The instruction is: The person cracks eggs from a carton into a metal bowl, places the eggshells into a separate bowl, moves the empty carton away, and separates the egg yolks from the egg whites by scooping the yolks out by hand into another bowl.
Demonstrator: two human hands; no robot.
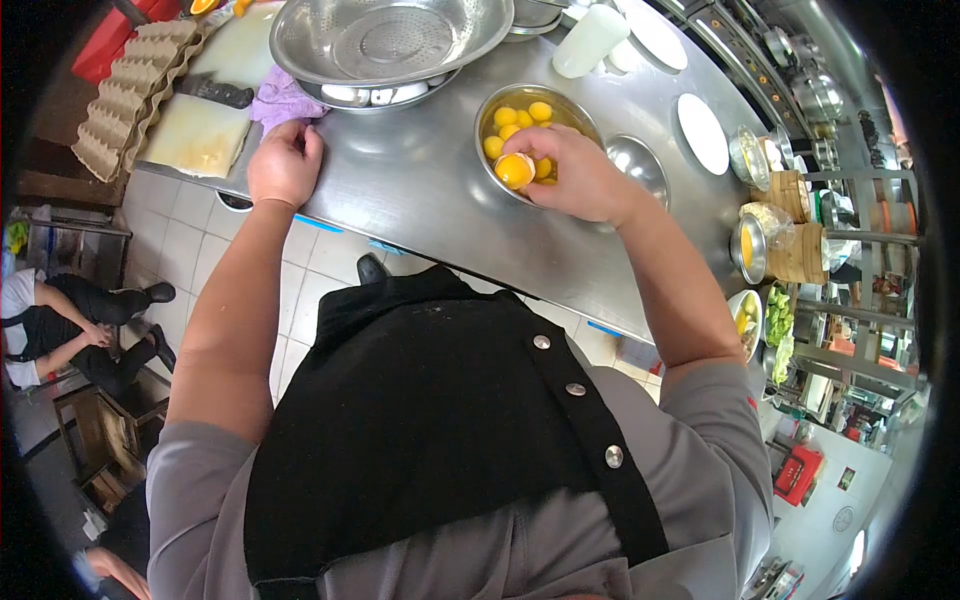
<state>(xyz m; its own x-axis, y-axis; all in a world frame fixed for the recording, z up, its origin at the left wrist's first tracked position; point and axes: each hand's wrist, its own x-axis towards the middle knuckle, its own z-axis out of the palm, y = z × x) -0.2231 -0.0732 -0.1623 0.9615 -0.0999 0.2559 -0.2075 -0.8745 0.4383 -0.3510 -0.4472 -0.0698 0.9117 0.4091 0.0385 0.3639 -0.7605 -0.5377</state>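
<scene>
My right hand (582, 178) is over the near side of a steel bowl (483, 167), its fingers closed around a cracked egg (515, 170). The egg's yolk shows in the open shell. Below it, several whole egg yolks (507, 117) lie in clear egg white in the bowl. My left hand (284, 168) rests at the front edge of the steel table, fingers curled in, with nothing visible in them. Just beyond its knuckles lies a crumpled purple cloth (287, 97), close to or touching the hand.
A large perforated colander (392, 38) sits on another bowl, where pale eggs show. Egg cartons (130, 95) and a cutting board (200, 136) are at left. A smaller steel bowl (640, 163), white plate (703, 133) and white container (590, 42) stand right. Another person (75, 325) sits at far left.
</scene>
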